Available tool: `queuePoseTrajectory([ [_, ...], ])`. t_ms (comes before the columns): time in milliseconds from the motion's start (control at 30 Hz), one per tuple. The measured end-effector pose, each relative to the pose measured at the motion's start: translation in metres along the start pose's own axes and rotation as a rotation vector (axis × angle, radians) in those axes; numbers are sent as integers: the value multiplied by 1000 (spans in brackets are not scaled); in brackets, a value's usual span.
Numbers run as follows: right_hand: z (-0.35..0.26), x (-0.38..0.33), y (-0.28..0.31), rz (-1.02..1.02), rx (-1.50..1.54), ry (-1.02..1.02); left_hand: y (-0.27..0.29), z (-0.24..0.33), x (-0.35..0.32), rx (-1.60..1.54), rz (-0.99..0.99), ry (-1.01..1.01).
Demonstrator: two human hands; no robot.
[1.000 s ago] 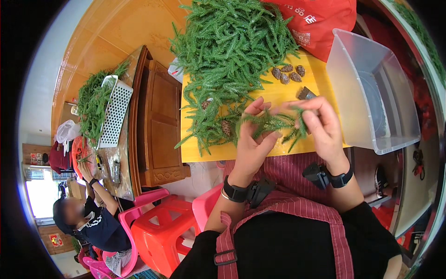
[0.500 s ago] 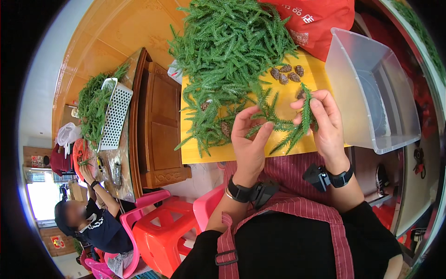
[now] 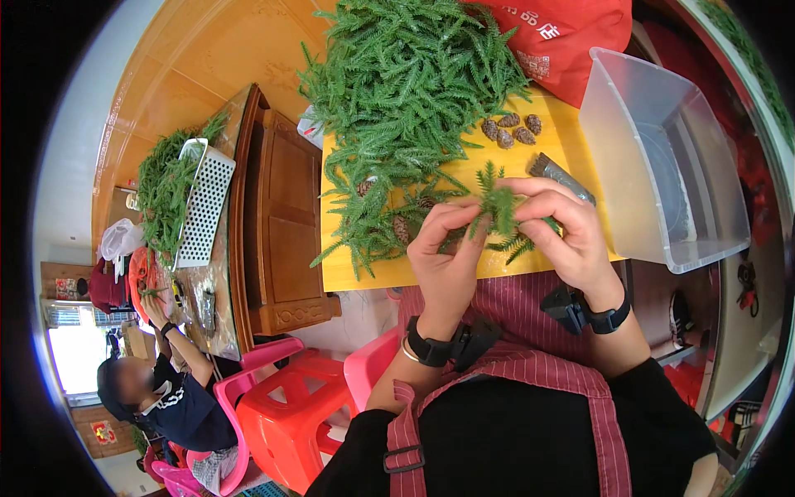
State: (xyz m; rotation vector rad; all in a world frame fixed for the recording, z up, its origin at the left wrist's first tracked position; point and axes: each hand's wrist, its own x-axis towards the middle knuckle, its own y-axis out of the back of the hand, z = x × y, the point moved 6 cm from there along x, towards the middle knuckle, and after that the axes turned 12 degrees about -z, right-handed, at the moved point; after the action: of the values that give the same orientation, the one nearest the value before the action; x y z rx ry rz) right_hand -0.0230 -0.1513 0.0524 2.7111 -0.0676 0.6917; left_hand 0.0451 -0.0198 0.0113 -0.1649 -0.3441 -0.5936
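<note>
Here, fingers (image 3: 556,203) pinching a feathery green sprig (image 3: 501,211), scaly brown cones (image 3: 523,135).

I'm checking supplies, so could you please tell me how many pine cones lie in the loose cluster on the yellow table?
5: left cone, far-middle cone, far-right cone, near-left cone, near-right cone. More cones sit among the greenery, some perhaps hidden.

The bare right hand (image 3: 571,236) has moved left, its fingertips now just beside those of the bare left hand (image 3: 447,261). The green, feathery, needle-leaved sprigs (image 3: 499,209), spread apart half a second ago, are bunched between them. Farther right, the long, flat, dark grey bundle (image 3: 570,181), earlier mostly covered by the right hand, now shows nearly whole.
</note>
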Motion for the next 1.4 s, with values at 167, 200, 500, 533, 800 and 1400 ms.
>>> queuePoseTrajectory([
  [167,9,-5,3,69,10,-87,-7,1,-1,-89,-52,104],
  [200,9,-5,4,100,2,-85,-8,0,-1,-186,-63,135],
  [500,13,-9,6,22,-87,-201,-13,8,0,-201,-56,115],
  [533,13,-10,5,22,-86,-201,-12,9,0,-200,-57,115],
  [800,20,-9,-3,-13,397,-354,-12,7,1,-221,-125,177],
  [1400,26,-8,-9,0,480,-315,-13,12,6,-47,-93,61],
])
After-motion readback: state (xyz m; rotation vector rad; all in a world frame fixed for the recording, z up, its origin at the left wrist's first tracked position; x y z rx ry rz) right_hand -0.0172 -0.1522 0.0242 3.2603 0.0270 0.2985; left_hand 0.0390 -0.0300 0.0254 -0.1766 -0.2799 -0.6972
